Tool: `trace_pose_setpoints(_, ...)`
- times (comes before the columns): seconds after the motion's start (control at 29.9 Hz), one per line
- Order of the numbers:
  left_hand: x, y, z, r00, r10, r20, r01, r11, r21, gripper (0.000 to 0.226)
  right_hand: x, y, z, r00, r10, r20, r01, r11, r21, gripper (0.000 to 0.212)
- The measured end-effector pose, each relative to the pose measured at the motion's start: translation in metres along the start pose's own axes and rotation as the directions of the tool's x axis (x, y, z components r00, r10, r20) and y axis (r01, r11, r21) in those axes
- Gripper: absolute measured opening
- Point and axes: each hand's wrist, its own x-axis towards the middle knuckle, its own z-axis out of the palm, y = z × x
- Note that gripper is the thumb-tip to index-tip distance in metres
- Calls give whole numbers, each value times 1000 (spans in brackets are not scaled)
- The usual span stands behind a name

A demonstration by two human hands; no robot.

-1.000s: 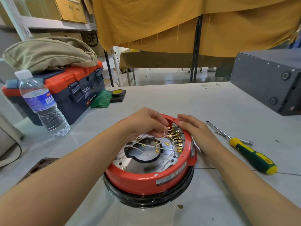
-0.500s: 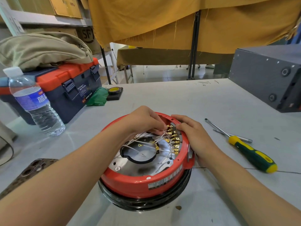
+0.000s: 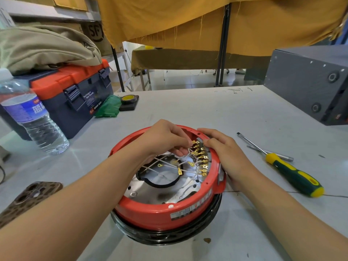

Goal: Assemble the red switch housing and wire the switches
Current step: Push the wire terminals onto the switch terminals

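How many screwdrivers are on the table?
1. The green and yellow screwdriver lies on the table, to the right of the red housing. A thin metal rod lies under its shaft; I can't tell what that is.

The toolbox (image 3: 75, 95) front reads "WING BOX". A cardboard box (image 3: 96, 32) on the shelf shows "SF"
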Motion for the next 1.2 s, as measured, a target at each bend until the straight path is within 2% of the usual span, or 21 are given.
trace_pose_setpoints(1.2, 3, 11, 9, 994, -106, 4, 106, 991, -82, 9, -1, 1, -2, 1000, 21, -12, -21, 1000, -1, 33)
